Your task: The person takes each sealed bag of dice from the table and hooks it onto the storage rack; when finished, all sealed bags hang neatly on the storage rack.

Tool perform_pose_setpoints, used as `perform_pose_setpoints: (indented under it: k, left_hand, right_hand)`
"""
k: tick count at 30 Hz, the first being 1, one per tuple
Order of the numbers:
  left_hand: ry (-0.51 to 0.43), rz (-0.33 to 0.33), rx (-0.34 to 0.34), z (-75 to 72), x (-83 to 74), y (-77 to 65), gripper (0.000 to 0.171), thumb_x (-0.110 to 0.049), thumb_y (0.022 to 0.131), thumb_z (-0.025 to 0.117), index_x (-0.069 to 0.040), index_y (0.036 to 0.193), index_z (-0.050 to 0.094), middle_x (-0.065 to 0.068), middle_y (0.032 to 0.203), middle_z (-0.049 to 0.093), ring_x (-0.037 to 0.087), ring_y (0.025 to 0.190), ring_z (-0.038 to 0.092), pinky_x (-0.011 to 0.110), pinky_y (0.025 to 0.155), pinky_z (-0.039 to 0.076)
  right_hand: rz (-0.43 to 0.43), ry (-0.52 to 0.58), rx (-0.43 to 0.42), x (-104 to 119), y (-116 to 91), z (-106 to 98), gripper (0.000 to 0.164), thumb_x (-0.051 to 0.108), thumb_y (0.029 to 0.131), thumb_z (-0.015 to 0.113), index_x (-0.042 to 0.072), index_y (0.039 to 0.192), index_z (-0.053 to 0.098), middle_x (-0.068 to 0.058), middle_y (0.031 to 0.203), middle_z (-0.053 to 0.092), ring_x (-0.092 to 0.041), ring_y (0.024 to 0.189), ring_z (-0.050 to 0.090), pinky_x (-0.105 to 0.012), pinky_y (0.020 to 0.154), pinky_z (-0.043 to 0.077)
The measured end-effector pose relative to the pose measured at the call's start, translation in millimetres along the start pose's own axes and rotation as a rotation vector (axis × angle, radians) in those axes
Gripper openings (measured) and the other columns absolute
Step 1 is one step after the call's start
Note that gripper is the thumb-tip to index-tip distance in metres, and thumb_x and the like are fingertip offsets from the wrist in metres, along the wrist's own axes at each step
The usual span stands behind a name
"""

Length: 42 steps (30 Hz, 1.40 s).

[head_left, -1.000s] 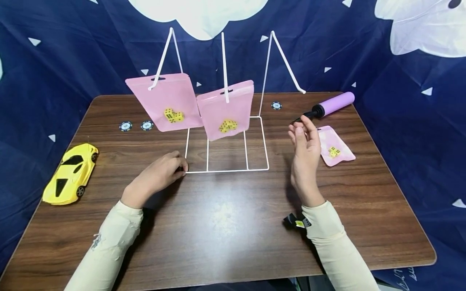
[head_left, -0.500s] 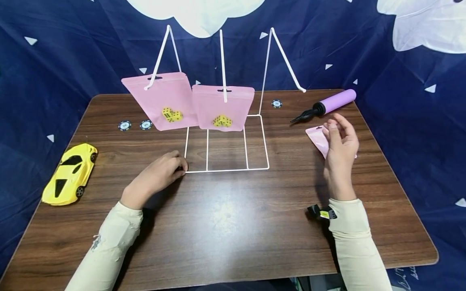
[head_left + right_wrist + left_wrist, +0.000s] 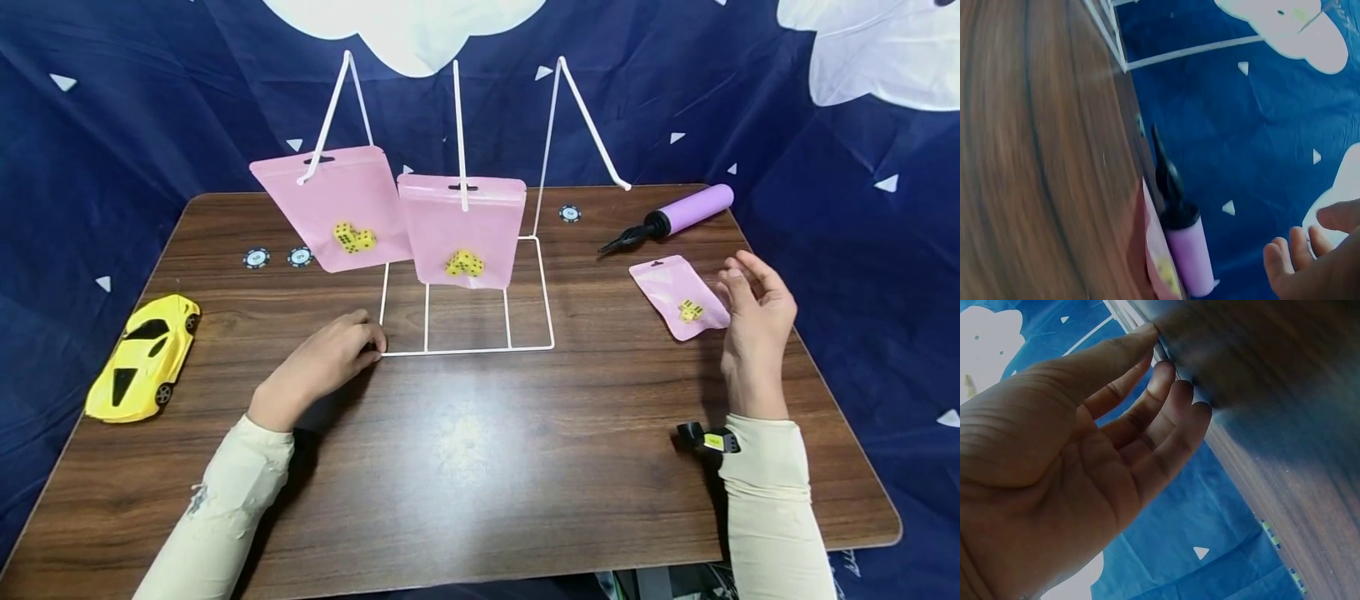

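My left hand [image 3: 322,358] is at the near left corner of a white wire display rack [image 3: 465,352], thumb and fingers holding its base wire. In the left wrist view, the thumb of this hand [image 3: 1097,431] lies along the wire, fingertips down at the table. Two pink pouches, a left one [image 3: 360,196] and a middle one [image 3: 465,225], hang from the rack's hooks, yellow dice showing in each. The right hook [image 3: 592,125] carries nothing. My right hand [image 3: 757,342], fingers loosely bent and holding nothing, hovers just right of a third pink pouch [image 3: 663,287] lying flat with dice.
A purple hand pump [image 3: 697,210] with a black nozzle lies at the back right. One poker chip [image 3: 570,214] sits behind the rack, and two more chips [image 3: 257,258] lie left of it. A yellow toy car [image 3: 146,358] stands at the table's left edge.
My right hand has moved rightward, across the flat pouch to its far side. The middle pouch has swung on its hook. My left hand has stayed at the rack corner.
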<state>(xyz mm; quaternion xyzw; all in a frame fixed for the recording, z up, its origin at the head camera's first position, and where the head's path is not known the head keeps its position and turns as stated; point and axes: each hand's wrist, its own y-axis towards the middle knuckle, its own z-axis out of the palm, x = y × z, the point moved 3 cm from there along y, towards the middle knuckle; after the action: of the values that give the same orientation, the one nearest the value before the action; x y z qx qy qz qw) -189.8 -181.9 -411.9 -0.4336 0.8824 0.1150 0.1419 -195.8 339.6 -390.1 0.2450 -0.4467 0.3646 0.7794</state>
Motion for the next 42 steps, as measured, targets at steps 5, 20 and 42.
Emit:
perform_pose_setpoints:
  k: [5,20,42]
  left_hand:
    - [-0.001,-0.003,0.002,0.1,0.2,-0.1,0.015,0.008,0.091,0.082,-0.004,0.093,0.073,0.009,0.093,0.061,0.028,0.085,0.064,0.048,0.079,0.057]
    - [-0.001,0.004,-0.011,0.3,2.3,-2.0,0.015,0.007,0.091,0.082,-0.004,0.093,0.072,0.009,0.092,0.06,0.029,0.084,0.064,0.048,0.079,0.057]
    - [0.001,0.026,-0.022,-0.8,-1.5,-1.4,0.017,0.007,0.09,0.082,-0.006,0.092,0.071,0.007,0.09,0.059,0.028,0.083,0.063,0.048,0.079,0.056]
  right_hand:
    - [0.115,-0.08,-0.022,2.9,13.3,-17.2,0.027,-0.018,0.098,0.066,0.001,0.11,0.082,-0.008,0.1,0.076,-0.014,0.08,0.071,-0.018,0.072,0.059]
    - [0.179,-0.402,0.046,6.0,33.4,-50.1,0.035,-0.015,0.1,0.063,0.013,0.108,0.082,0.008,0.096,0.076,-0.006,0.092,0.063,-0.011,0.074,0.054]
    - [0.285,-0.951,0.392,-11.1,55.5,-73.3,0.033,0.001,0.107,0.061,0.032,0.101,0.071,0.023,0.083,0.065,0.002,0.073,0.057,-0.014,0.062,0.048]
